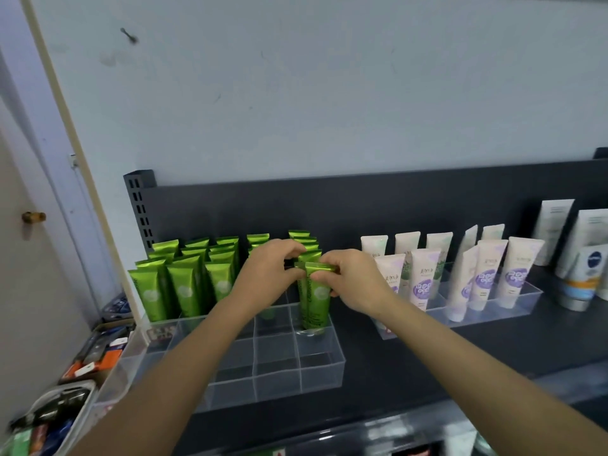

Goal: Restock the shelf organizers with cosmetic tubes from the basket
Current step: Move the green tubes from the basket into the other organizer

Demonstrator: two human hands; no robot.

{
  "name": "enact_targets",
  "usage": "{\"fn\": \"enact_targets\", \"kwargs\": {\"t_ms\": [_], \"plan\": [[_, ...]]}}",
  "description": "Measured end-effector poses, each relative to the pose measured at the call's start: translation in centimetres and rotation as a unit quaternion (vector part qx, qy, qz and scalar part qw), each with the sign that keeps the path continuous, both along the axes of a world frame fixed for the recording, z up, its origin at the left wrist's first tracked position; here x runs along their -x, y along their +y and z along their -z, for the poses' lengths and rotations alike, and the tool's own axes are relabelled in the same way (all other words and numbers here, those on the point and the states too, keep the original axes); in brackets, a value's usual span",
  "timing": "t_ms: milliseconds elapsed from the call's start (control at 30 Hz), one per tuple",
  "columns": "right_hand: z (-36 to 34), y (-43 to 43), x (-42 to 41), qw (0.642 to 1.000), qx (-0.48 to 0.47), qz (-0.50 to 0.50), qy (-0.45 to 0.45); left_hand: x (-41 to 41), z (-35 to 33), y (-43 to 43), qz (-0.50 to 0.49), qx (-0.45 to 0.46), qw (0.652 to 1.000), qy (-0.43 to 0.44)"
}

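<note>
- step in hand: we are seating a green tube [316,292] in the clear organizer [279,366], which sits towards the left end of the dark shelf [378,373].
- the tube stands cap down in the organizer's right-hand column, just in front of the packed rows of green tubes [184,284] that fill its back and left side.
- our left hand [273,269] has its fingers curled in a pinch at the crimped tops where the held tube meets the one behind it; which of the two it grips we cannot tell.
- our right hand [350,279] pinches the crimped top of the front tube, thumb low on its right edge.
- the front two rows of compartments hold nothing, so we judge the restock well along but not finished.
- next move, as we see it: let go once the tube stands straight, then fetch more stock. no basket shows clearly; the bins [98,353] of mixed goods below the shelf's left end may or may not be it.
- writing: the green tube bears black lettering down its length and a pale round mark, too blurred to read.
- the white and purple tubes [487,278] in the second organizer [523,299] carry chinese characters we cannot read with confidence.
- by the shelf's right end, a tube [592,263] shows a blue round badge that looks like nivea.
</note>
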State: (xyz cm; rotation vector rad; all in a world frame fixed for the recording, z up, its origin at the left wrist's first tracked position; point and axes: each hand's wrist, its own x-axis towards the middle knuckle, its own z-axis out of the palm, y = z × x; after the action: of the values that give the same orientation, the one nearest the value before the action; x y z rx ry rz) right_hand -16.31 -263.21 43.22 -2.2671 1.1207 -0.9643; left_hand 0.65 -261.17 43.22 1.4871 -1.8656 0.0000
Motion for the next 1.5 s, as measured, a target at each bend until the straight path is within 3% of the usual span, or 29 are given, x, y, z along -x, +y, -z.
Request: {"fn": "enact_targets", "kwargs": {"t_ms": [167, 367, 567, 733, 900, 1100, 1200, 1333, 1500], "plan": [[1.2, -0.3, -0.1, 0.999, -0.003, 0.007, 0.033, -0.2, -0.2, 2.4, -0.025, 0.011, 0.999, 0.022], [0.7, 1.3, 2.5, 0.996, 0.072, 0.051, 0.008, 2.6, -0.9, 5.5, 0.004, 0.070, 0.996, 0.054], [3.6, 4.6, 10.4, 0.978, 0.068, 0.134, -0.147, 10.9, 1.5, 6.9, 0.175, 0.054, 0.982, 0.038], [10.1, 7.8, 21.0, 0.954, 0.009, 0.267, -0.137, 21.7, 7.2, 5.6, 0.309, -0.067, 0.949, -0.001], [18.5, 11.8, 30.9, 0.915, -0.122, 0.380, -0.055, 31.5, 15.5, 5.0, 0.392, -0.212, 0.892, -0.069], [30.0, 17.2, 40.5, 0.826, -0.370, 0.412, 0.110, 38.5, 24.8, 6.1, 0.436, -0.349, 0.819, -0.128], [34.9, 19.3, 43.0, 0.786, -0.463, 0.373, 0.170, 40.6, 28.3, 6.5, 0.416, -0.415, 0.796, -0.143], [40.2, 20.6, 43.7, 0.760, -0.527, 0.289, 0.246, 42.0, 31.7, 6.6, 0.406, -0.446, 0.781, -0.164], [45.8, 21.6, 43.9, 0.760, -0.537, 0.159, 0.330, 42.6, 34.6, 6.5, 0.381, -0.469, 0.776, -0.182]]}}
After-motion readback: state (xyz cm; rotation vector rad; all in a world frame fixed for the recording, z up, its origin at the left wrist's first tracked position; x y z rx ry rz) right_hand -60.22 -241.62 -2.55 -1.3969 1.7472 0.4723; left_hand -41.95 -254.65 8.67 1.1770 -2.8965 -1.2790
